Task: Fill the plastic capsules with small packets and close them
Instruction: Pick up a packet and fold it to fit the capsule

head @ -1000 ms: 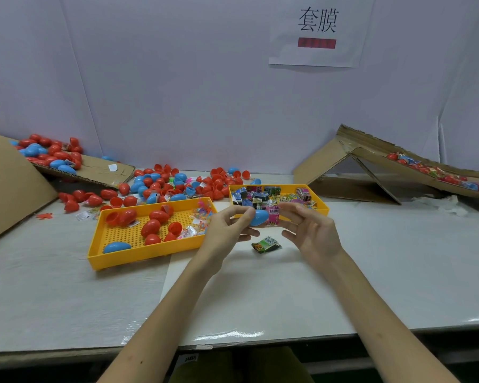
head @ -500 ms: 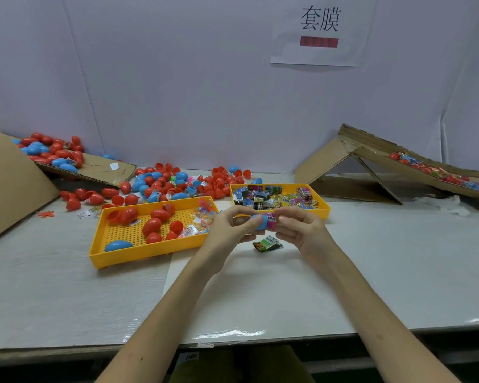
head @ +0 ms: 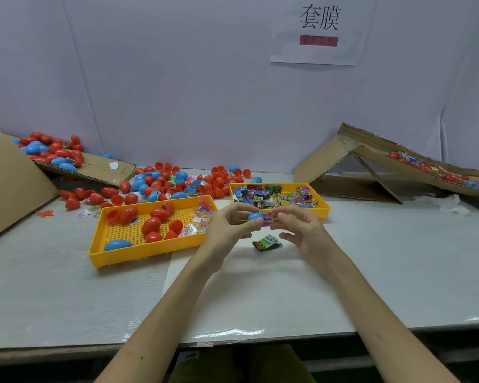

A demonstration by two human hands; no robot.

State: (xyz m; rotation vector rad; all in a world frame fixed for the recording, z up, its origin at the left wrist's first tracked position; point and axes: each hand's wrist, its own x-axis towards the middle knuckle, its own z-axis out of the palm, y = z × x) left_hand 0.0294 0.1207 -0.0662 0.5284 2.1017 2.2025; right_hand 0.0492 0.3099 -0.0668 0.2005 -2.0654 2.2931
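Right at the middle of the frame, a blue capsule half is held just above the bench, its smooth rounded end pointing toward the left of the frame. Touching its other end is a pink packet with a white barcode patch. The bars show, but the digits are too small to read. The left hand pinches the capsule half between thumb and curled fingertips. The right hand pinches the packet from the opposite side, its lower fingers loosely curled and clear of it.

Just below the two hands, a green packet with its own barcode lies flat on the bench. Behind the hands stands a yellow tray heaped with more printed packets. Left of centre, a second, perforated yellow tray carries red capsule pieces, a blue capsule in its near corner and some clear bags of coloured bits.

Beyond the trays, a loose pile of red and blue capsules spreads toward the wall, and cardboard sheets are propped at both side edges of the frame. At the upper right a white paper sign reads 套膜 in black, above a red bar whose lettering is blurred.
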